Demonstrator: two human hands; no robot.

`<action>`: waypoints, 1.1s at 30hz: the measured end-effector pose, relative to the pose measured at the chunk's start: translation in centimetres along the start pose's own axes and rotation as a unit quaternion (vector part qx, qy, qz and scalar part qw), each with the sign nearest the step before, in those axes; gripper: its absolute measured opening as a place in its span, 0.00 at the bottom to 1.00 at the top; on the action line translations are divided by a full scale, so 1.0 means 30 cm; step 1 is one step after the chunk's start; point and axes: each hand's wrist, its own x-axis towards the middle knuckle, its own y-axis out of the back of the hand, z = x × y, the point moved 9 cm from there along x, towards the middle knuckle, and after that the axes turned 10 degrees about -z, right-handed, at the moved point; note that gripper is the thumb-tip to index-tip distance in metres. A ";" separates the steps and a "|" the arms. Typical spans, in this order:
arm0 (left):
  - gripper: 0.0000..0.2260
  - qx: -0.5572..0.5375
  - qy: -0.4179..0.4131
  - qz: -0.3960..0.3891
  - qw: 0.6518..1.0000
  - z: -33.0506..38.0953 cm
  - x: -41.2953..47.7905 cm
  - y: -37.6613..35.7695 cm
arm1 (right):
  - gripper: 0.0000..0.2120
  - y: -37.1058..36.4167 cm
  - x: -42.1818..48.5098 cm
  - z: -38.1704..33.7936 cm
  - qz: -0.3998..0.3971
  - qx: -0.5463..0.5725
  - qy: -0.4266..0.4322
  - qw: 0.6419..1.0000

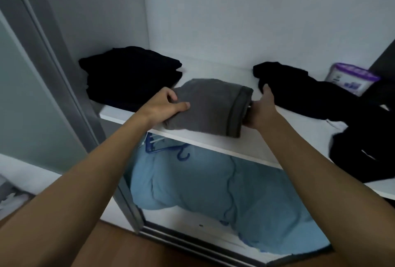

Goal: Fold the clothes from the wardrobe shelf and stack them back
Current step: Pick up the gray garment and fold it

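A folded grey garment (210,106) lies on the white wardrobe shelf (213,142), near its front edge. My left hand (164,104) grips its left end, thumb on top and fingers curled into the cloth. My right hand (261,110) is against its right end, thumb up, with the fingers tucked under or behind the fold and hidden. A stack of folded black clothes (130,74) sits at the shelf's back left. Loose, unfolded black clothes (320,104) sprawl across the right side of the shelf.
A white and purple tub (350,77) stands at the shelf's back right. Below the shelf lies a light blue duvet (213,187) with a blue hanger (162,149) on it. The sliding door frame (70,100) runs along the left.
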 end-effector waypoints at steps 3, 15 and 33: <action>0.35 0.029 0.021 0.028 0.999 0.004 0.076 -0.005 | 0.32 0.007 0.071 -0.056 -0.029 -0.102 0.029 0.994; 0.19 0.172 -0.008 0.032 0.985 0.126 0.285 0.016 | 0.20 -0.101 0.211 -0.271 0.092 -0.445 0.214 0.865; 0.15 0.310 -0.164 -0.049 0.935 0.082 0.319 -0.049 | 0.18 -0.189 0.275 -0.032 0.131 -0.591 0.143 0.783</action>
